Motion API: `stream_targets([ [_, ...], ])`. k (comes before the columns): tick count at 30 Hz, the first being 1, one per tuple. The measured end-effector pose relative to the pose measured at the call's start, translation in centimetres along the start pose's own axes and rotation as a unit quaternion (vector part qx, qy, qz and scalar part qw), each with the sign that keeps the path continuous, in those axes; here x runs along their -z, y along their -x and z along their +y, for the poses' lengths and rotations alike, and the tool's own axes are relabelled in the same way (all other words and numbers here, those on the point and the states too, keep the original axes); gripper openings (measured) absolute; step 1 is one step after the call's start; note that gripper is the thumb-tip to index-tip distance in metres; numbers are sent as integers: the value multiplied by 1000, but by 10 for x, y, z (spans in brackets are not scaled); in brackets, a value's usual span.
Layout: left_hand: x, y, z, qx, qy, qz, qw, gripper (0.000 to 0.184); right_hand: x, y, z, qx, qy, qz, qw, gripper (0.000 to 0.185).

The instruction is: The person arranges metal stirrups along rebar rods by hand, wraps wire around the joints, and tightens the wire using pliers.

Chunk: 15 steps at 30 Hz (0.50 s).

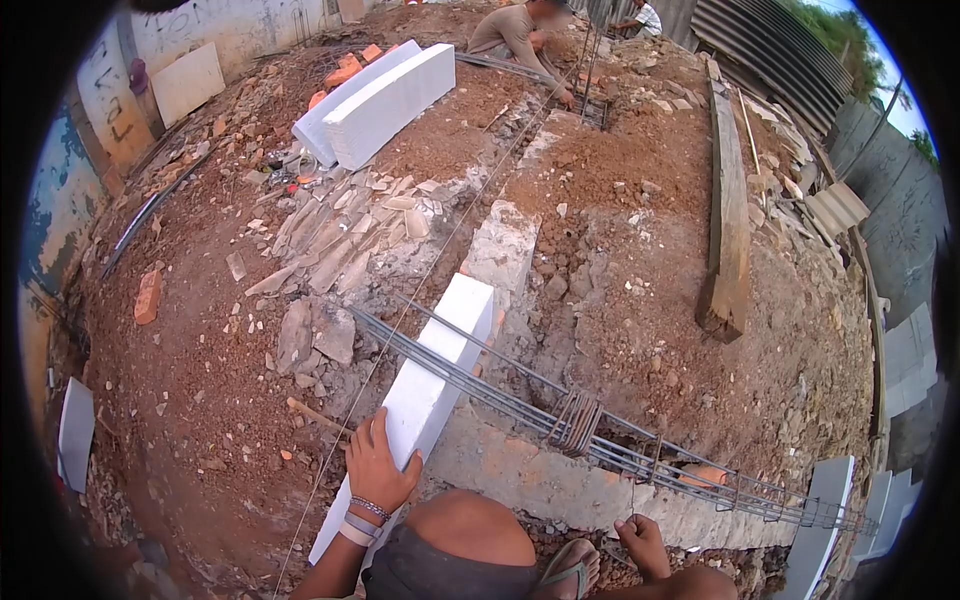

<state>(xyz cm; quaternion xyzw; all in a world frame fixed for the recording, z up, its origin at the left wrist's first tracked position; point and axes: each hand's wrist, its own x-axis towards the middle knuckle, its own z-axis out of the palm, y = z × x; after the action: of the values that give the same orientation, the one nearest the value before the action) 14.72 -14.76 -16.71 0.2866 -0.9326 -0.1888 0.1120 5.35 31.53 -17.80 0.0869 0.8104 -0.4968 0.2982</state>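
My left hand [380,468] rests on a long white lightweight concrete block [436,393], fingers and thumb spread over its near part. The block lies lengthwise on the grey footing [520,475], and a bundle of steel reinforcing bars with stirrups [480,385] crosses over it. Below those bars, my right hand [643,548] is closed with the thumb up. Something thin like a wire or string seems to rise from its fingers, but I cannot make it out. A taut string line [412,305] runs past the block's left side.
White blocks [395,105] stand at the back left; another panel [818,525] leans at right. A timber beam [728,220] lies on the soil. Broken tiles [345,230] and a brick [147,297] litter the left. A co-worker [515,40] crouches at the far end, another person behind.
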Motion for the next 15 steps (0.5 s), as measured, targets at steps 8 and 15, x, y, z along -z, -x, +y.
stream_targets([
  [8, 0, 0, 0, -3, -17, 2, 1000, 91, -1, 0, -1, 1, -14, -5, 1000, 37],
  [15, 0, -1, 0, -7, -16, 5, 1000, 91, -2, -1, 1, -2, -21, -7, 1000, 36],
])
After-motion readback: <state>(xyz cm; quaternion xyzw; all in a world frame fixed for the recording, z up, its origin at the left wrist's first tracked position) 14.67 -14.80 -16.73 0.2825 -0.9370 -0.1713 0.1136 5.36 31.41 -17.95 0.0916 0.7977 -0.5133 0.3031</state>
